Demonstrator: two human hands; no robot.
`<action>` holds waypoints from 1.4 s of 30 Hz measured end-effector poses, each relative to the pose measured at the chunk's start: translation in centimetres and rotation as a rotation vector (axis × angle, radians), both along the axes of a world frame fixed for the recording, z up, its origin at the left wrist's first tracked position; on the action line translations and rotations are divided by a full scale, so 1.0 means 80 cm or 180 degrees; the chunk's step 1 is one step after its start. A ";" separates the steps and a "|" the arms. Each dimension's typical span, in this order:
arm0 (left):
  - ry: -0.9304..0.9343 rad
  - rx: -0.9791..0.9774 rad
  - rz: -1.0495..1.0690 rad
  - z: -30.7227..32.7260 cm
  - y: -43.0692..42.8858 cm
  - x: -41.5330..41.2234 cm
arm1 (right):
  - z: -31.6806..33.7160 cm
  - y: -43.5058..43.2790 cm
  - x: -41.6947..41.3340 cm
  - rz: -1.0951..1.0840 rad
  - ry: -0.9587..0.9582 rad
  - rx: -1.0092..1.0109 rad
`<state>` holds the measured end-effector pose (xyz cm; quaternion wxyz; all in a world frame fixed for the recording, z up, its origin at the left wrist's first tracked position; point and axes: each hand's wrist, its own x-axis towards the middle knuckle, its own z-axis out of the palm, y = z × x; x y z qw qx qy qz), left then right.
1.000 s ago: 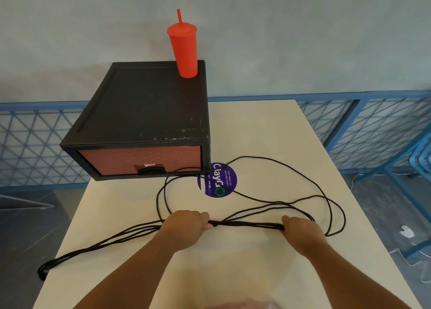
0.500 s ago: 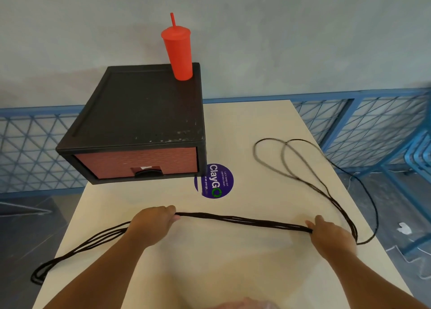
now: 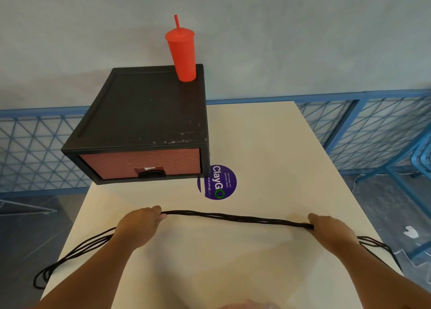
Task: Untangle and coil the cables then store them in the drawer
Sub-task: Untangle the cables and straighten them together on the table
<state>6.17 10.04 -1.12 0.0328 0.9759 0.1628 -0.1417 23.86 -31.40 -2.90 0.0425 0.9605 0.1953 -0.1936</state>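
**Cable bundle stretched across the desk between two hands**

The black cable (image 3: pixel 235 219), gathered into a bundle of several strands, runs left to right across the near half of the desk (image 3: pixel 268 145). Its long axis lies roughly parallel to the near edge and dips a little toward the right.

The left hand (image 3: pixel 137 224) grips the left end of the straight stretch, its fingers (image 3: pixel 156 212) curled round the strands. The right hand (image 3: pixel 331 229) grips the right end the same way, with its fingers closed over the bundle.

Beyond the left hand the strands spread apart and trail toward the near-left corner, where their looped ends hang over the left edge. Beyond the right hand the strands fan out and drop over the right edge.

The drawer (image 3: pixel 142 163) is closed. It sits in a black box (image 3: pixel 144 112) at the far-left part of the desk, its red front facing the near edge. A red cup (image 3: pixel 182 54) with a straw stands upright on the far-right corner of the box top. A round purple sticker (image 3: pixel 219 182) lies on the desk at the box's near-right corner, between the box and the cable and apart from the cable.
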 end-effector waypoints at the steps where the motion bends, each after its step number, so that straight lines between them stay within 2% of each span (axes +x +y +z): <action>1: 0.0003 0.0004 -0.0029 0.000 -0.002 0.001 | 0.003 -0.002 0.002 0.0018 -0.0002 0.0011; 9: 0.0022 0.0016 0.0062 -0.003 0.013 0.001 | 0.018 -0.044 0.024 0.0103 -0.0150 -0.0039; 12: 0.0036 -0.0011 0.0097 -0.004 0.006 0.006 | 0.007 -0.049 0.026 0.0111 -0.0172 -0.0252; 15: 0.0030 -0.0032 0.0077 -0.001 -0.010 0.017 | -0.003 -0.043 0.027 -0.0331 -0.0435 -0.0570; 17: 0.0043 -0.0061 -0.0014 0.004 -0.022 0.025 | 0.007 -0.019 0.028 -0.0582 -0.0344 -0.0594; 19: 0.0110 -0.0101 -0.0169 0.008 -0.037 0.034 | 0.019 0.019 0.029 -0.0239 -0.0054 -0.0424; 23: 0.0228 -0.0084 -0.0474 0.019 -0.083 0.056 | 0.051 0.133 -0.007 0.0755 0.0281 0.0668; 26: 0.0157 -0.0127 -0.0674 0.024 -0.116 0.069 | 0.058 0.208 -0.054 0.1301 0.0517 0.1146; 28: 0.0075 -0.0205 -0.0698 0.028 -0.127 0.072 | 0.052 0.227 -0.067 0.1378 0.0594 0.1094; 31: 0.0136 -0.0378 -0.0739 0.030 -0.123 0.067 | 0.044 0.217 -0.060 0.1621 0.0279 0.0700; 36: 0.0202 -0.0484 -0.0545 0.023 -0.083 0.044 | 0.041 0.172 -0.030 0.1360 -0.0020 0.0629; 42: 0.0148 -0.0219 -0.0284 0.011 -0.010 -0.011 | 0.023 0.088 0.014 0.0403 -0.0155 0.0431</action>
